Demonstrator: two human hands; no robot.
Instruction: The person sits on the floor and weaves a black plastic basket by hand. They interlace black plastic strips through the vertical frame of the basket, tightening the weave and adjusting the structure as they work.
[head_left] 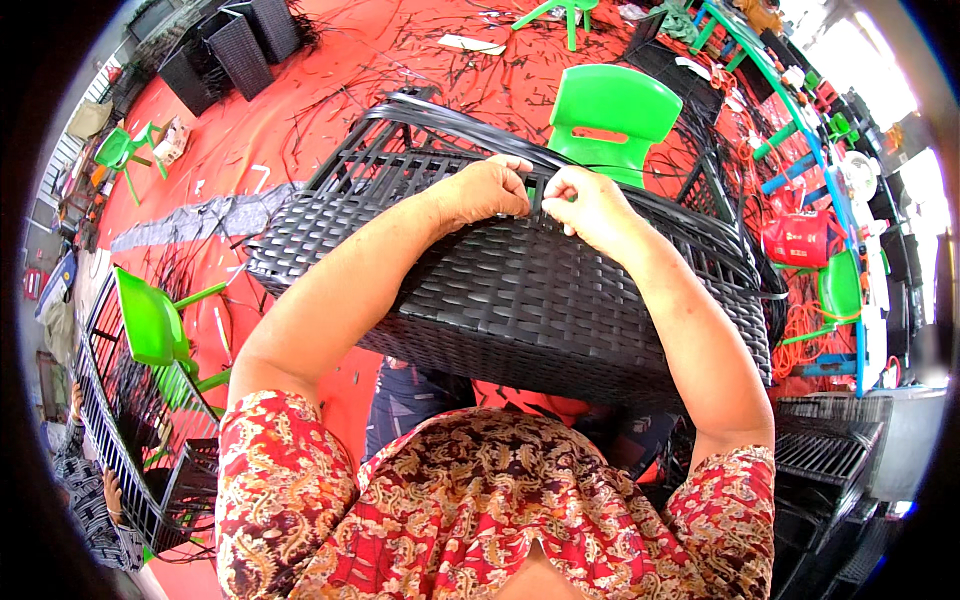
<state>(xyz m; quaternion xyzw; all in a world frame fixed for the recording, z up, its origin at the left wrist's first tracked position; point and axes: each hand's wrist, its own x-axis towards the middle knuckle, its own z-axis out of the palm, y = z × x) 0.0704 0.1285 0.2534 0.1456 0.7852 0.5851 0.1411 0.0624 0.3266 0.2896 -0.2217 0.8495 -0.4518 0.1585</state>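
A black wicker furniture piece [500, 290] lies across my lap, its near side closely woven and its far side still bare frame bars with loose strips along the top. My left hand [490, 190] is closed at the upper edge of the weave, fingertips pinched at a black strip. Close beside it, my right hand [590, 205] is also closed, thumb and forefinger pressed together. Whatever lies between the right fingertips is too small to make out. A bundle of long black strips [450, 125] runs along the far edge, passing behind both hands.
Just beyond the work stands a green plastic chair [615, 110]; another green chair [150, 315] is at the left. Black strips lie scattered over the red floor covering [350, 50]. A person's hand [112, 495] touches a black frame [130, 420] at lower left. A red bag [800, 238] is at right.
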